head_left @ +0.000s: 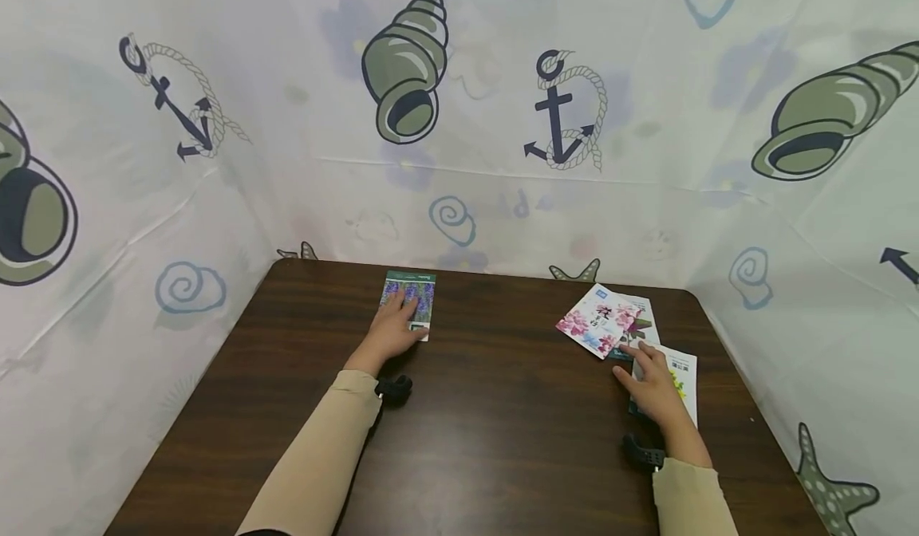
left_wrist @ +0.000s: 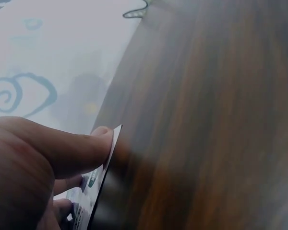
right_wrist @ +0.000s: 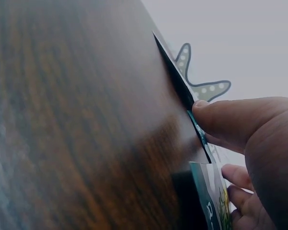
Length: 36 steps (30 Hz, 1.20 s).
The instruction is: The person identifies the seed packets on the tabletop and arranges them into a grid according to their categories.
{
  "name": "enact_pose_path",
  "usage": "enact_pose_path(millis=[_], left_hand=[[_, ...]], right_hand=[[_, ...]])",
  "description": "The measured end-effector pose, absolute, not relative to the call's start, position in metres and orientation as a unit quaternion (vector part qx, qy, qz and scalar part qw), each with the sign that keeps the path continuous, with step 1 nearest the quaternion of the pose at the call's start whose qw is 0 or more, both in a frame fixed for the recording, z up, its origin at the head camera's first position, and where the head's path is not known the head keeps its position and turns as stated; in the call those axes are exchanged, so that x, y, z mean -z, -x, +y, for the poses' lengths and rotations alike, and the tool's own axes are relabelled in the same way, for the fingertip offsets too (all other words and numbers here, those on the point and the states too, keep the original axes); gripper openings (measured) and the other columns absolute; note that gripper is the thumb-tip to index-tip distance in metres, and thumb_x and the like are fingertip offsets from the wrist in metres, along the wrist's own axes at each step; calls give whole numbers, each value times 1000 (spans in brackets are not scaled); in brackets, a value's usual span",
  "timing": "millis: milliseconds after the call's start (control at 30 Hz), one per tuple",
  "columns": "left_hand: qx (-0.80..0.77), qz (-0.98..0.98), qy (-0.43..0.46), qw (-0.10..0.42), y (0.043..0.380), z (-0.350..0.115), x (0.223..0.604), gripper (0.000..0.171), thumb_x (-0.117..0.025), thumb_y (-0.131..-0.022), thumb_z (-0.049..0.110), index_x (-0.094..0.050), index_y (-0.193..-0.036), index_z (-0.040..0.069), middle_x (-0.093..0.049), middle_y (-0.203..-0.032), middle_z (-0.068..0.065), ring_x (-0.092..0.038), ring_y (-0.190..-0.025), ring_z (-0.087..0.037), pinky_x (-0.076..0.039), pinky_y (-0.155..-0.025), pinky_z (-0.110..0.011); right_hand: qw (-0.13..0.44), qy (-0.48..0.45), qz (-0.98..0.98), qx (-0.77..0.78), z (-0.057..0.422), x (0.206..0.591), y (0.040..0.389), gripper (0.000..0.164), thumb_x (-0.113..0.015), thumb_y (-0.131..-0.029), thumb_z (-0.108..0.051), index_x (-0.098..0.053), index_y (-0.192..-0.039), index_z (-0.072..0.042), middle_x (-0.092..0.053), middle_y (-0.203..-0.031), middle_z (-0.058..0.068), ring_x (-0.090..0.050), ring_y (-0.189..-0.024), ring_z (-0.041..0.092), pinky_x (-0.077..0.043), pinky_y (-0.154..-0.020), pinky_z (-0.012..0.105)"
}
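Observation:
Near the back edge, my left hand (head_left: pixel 388 330) rests with extended fingers on a flat packet printed with purple flowers (head_left: pixel 425 293), like a seed packet. The left wrist view has the thumb against the edge of this packet (left_wrist: pixel 97 191). Farther right, my right hand (head_left: pixel 659 388) lies over a loose group of similar packets, fingers spread. One has pink blossoms (head_left: pixel 592 317) and overlaps a white-and-green packet (head_left: pixel 648 325). A third, with yellow flowers (head_left: pixel 685 372), is partly hidden under the hand. The right thumb is right at a packet's edge in the right wrist view.
The dark wooden table (head_left: pixel 495 408) has a printed cloth (head_left: pixel 488 121) with shells and anchors hanging close behind it and at both sides. Each wrist wears a black camera strap (head_left: pixel 393 391).

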State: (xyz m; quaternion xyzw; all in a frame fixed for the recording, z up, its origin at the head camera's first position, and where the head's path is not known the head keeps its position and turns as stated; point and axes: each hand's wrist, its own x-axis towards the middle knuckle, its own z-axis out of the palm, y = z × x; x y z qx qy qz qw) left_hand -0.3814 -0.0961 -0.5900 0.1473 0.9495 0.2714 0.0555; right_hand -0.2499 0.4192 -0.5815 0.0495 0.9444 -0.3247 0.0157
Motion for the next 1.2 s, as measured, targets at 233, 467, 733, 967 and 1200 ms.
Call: enact_pose_path(millis=[233, 467, 733, 967, 1200], left_hand=[[-273, 951, -141, 31, 383, -102, 597, 83, -68, -107, 41, -32, -171, 1, -10, -181, -30, -4, -170, -48, -6, -139, -64], [-303, 945, -125, 1, 375, -100, 598, 78, -74, -104, 35, -42, -167, 2, -18, -180, -29, -10, -169, -49, -13, -136, -69], [-313, 941, -127, -15, 377, -100, 601, 76, -74, -105, 37, -44, -165, 0, -23, -179, -29, -11, -169, -49, -9, -137, -68], [-302, 944, -130, -7, 381, -101, 606, 78, -72, -105, 39, -43, -166, 0, -24, -179, -27, -13, -170, -46, -3, -139, -62], [-308, 942, -135, -21, 375, -100, 602, 76, -75, -104, 33, -44, -164, -2, -26, -178, -29, -15, -169, -48, -5, -139, -64]], right_hand=[[17, -55, 944, 325, 418, 582, 249, 67, -66, -110, -38, -45, -165, -6, -14, -177, 33, -17, -162, 59, -22, -128, 79], [19, -52, 941, 334, 418, 582, 247, 70, -66, -110, -42, -43, -166, -8, -14, -177, 34, -18, -162, 59, -21, -128, 78], [-2, -36, 939, 341, 419, 584, 248, 73, -66, -109, -47, -43, -167, -11, -17, -174, 37, -20, -161, 58, -21, -127, 80], [-32, -30, 935, 352, 421, 586, 248, 70, -68, -109, -41, -43, -167, -10, -15, -176, 35, -19, -161, 58, -23, -126, 80], [-10, -46, 943, 329, 418, 582, 247, 71, -66, -110, -40, -43, -164, -1, -18, -173, 38, -25, -157, 61, -27, -126, 79]])
